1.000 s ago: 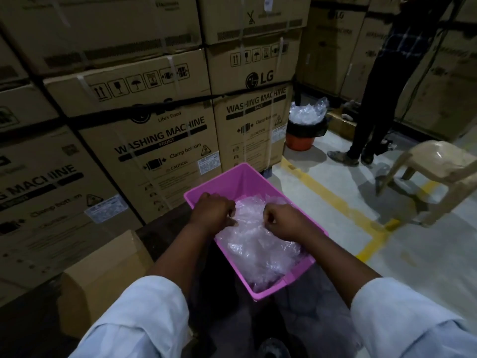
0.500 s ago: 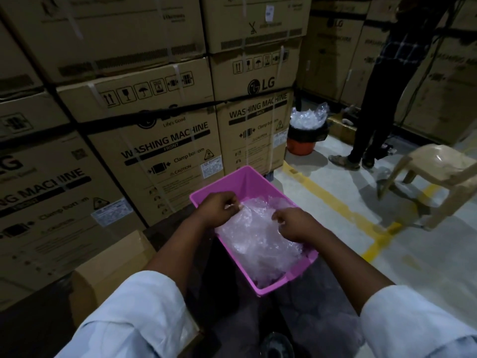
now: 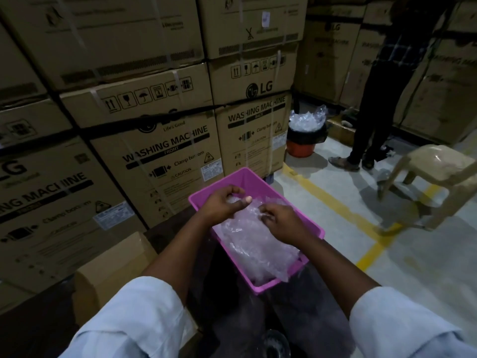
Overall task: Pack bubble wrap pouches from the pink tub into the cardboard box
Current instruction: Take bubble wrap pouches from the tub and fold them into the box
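Observation:
A pink tub point(image 3: 260, 183) sits in front of me on a dark surface, holding several clear bubble wrap pouches point(image 3: 254, 250). My left hand point(image 3: 222, 205) is over the tub's far left part and pinches the top edge of a pouch between thumb and fingers. My right hand point(image 3: 280, 222) hovers over the tub's middle, its fingers curled on the same clear plastic. A brown cardboard box point(image 3: 113, 264) stands low at my left, partly hidden by my left sleeve; its opening does not show.
Stacked washing machine cartons point(image 3: 160, 148) form a wall right behind the tub. A bucket point(image 3: 300, 146) stuffed with clear plastic stands at the back. A person point(image 3: 382, 99) stands at the right rear beside a beige plastic chair point(image 3: 436, 171). Yellow floor lines point(image 3: 335, 200) run rightward.
Both hands have lifted slightly and drawn closer together on the plastic; my left thumb now shows pinching the pouch's edge. The camera has tipped a little lower.

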The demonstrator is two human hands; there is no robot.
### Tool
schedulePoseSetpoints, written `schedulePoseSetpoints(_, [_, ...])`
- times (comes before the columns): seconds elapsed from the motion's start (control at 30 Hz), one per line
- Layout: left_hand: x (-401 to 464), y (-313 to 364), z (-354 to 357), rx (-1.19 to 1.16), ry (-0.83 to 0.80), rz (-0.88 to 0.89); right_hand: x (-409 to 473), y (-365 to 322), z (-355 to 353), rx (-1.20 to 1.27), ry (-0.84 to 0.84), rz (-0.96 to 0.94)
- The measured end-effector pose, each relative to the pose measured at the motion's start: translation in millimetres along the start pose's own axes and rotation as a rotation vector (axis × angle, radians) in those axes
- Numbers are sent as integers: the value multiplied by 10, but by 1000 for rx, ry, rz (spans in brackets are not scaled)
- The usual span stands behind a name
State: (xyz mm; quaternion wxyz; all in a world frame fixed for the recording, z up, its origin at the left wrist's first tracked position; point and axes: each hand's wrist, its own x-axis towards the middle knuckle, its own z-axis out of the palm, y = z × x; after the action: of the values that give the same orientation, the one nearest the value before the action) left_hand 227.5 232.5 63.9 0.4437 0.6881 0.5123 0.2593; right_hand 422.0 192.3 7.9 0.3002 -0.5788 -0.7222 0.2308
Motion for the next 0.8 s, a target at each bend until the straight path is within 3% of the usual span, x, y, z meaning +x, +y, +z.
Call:
schedulePoseSetpoints(0.07, [-10, 48, -32, -52, -42, -9, 20, -39, -38, 165, 126, 111])
schedulePoseSetpoints(0.2, [7, 49, -105, 153, -24, 50, 69, -92, -167, 240, 200, 154])
schedulePoseSetpoints(0.3, [-10, 92, -196, 100, 131, 139, 140, -117, -351, 146, 114, 110])
schedulePoseSetpoints(0.43, [-73, 211, -355, 15, 159, 60, 207, -150, -674, 69, -97, 89])
schedulePoseSetpoints(0.6, [-80, 326, -555, -254, 285, -13, 237, -136, -925, -44, -175, 74])
schedulePoseSetpoints(0.8, [-174, 577, -665, -548, 298, -36, 208, -404, -1212, 593, 144, 168])
